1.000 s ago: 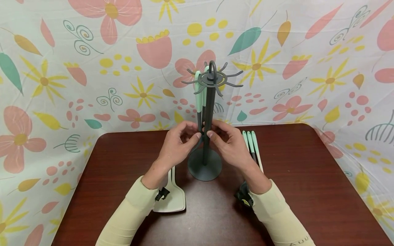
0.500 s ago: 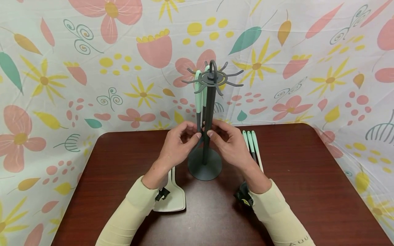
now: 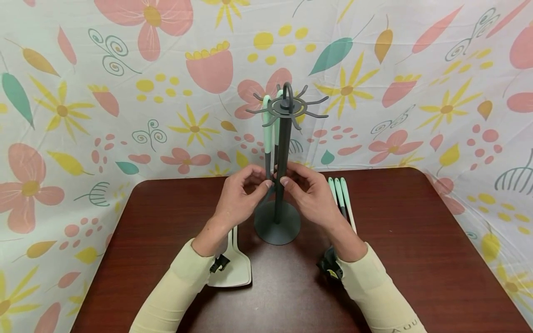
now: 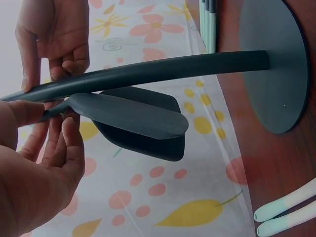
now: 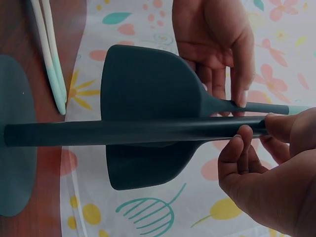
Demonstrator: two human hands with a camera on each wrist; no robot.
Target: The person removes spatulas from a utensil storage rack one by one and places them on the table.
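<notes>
A dark grey utensil stand (image 3: 284,148) rises from its round base, topped by a ring of hooks. Two turners with mint-and-dark handles (image 3: 267,132) hang on its left side. My left hand (image 3: 239,196) pinches the dark shaft of the nearer turner (image 5: 148,74), thumb in front. My right hand (image 3: 310,196) holds the pole with its thumb on the front and fingers curled behind. In the left wrist view, the dark blades (image 4: 133,116) hang below the fingers, one overlapping the other. The right hand's rear fingertips are partly hidden by the pole.
On the brown table (image 3: 166,217), pale turners (image 3: 233,273) lie beneath the left forearm. Three utensils with mint handles (image 3: 341,192) lie at the right, their heads partly under the right wrist. A flower-print cloth (image 3: 191,88) hangs behind the table.
</notes>
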